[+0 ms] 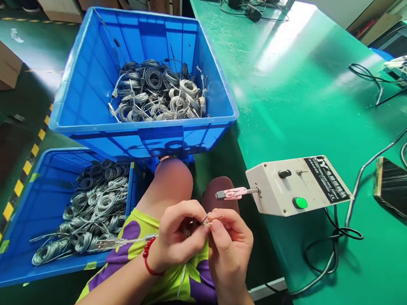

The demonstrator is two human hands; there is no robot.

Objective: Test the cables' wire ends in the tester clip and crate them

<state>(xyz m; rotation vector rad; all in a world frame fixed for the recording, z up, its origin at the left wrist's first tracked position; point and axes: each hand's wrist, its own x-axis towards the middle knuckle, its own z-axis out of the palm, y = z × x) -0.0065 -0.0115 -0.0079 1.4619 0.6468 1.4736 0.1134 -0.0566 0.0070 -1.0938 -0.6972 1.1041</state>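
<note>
Over my lap, my left hand (185, 231) and my right hand (230, 237) meet fingertip to fingertip. Both are closed in a pinch on the thin wire ends of a cable (207, 222); a dark strand and lighter ones stick out between them. The clear cable runs behind my left wrist, and its USB plug (106, 244) points left over my thigh. Ahead and right of my hands, a white machine box (273, 188) with a green button stands at the table edge. A pink clip-like head (233, 193) juts from its shaft toward me.
A large blue bin (141, 133) holding coiled cables stands ahead, left of the green table (319, 114). Lower left, another blue bin (17, 236) holds more coils (104, 203). A phone (394, 186) and loose power cords (359, 183) lie on the table's right side.
</note>
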